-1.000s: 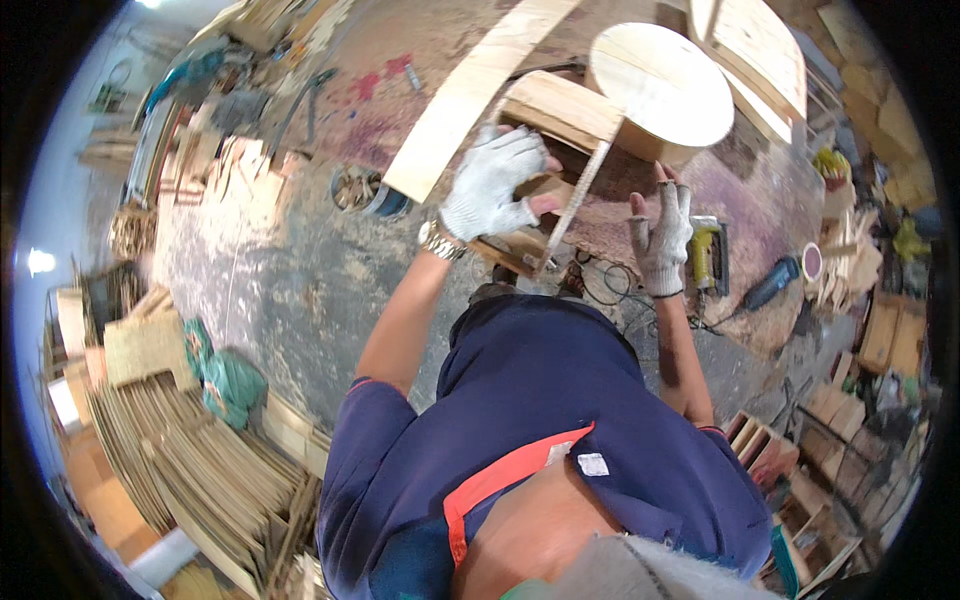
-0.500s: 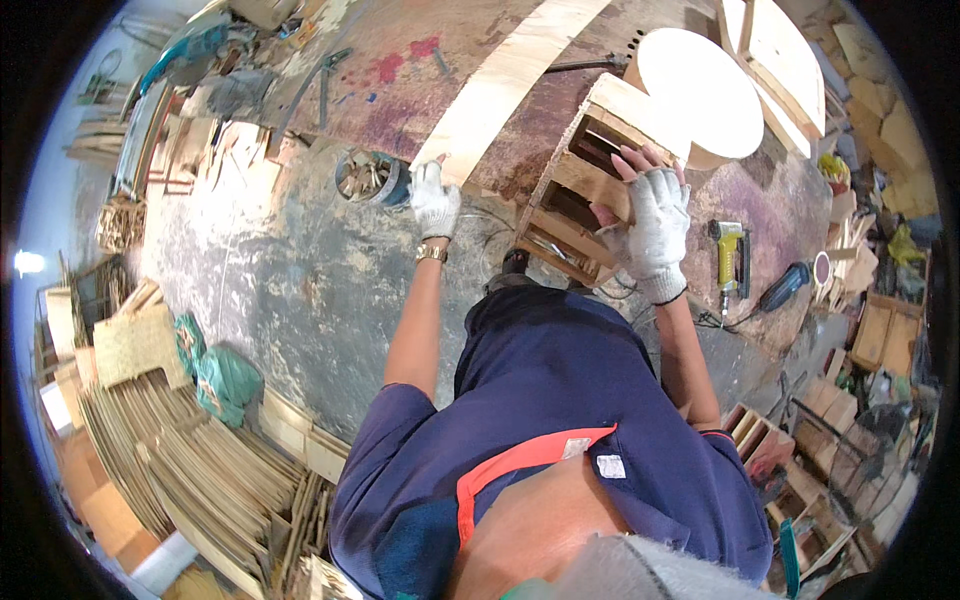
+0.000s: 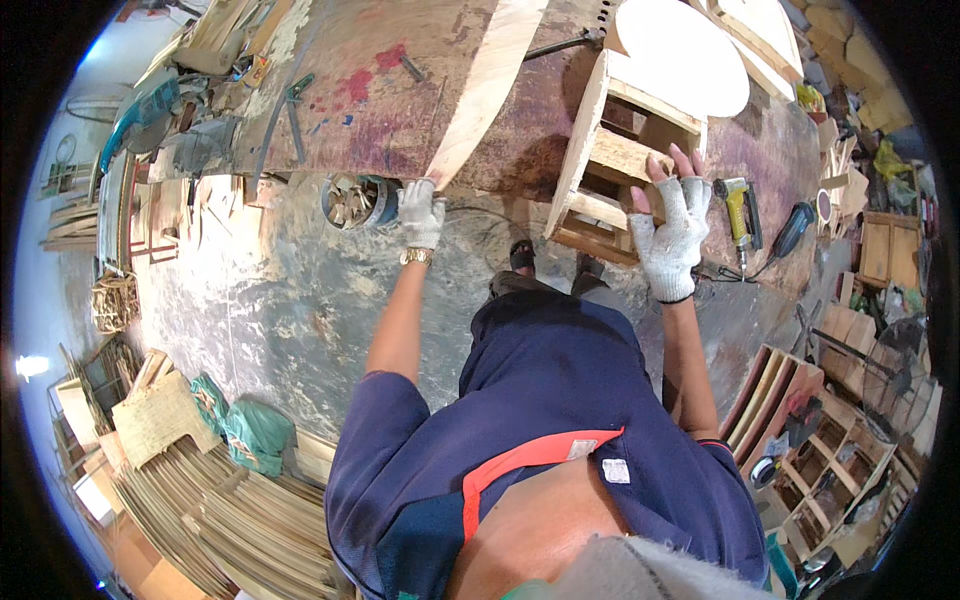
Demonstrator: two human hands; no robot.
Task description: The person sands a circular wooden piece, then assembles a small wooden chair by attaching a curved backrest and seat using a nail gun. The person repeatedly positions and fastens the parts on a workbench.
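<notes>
A long, pale plywood strip runs up from my left hand, whose gloved fingers are closed on its near end. It shows a narrow, tilted face and its far end runs out of view. My right hand, in a fingerless white glove, is open, fingers spread, at the near right end of a slatted wooden frame. Whether it touches the frame I cannot tell. Several crosspieces span the frame. Beyond it lies a white, rounded wooden panel.
A yellow-green nail gun and a blue-handled tool lie right of my right hand. A bucket of wood scraps stands beside my left hand. Thin boards are stacked at lower left, near a green bag.
The plywood strip has tilted and shows a narrower face, still in my left hand. My right hand's fingers have spread wider. The wooden frame appears turned, and the whole view has shifted.
</notes>
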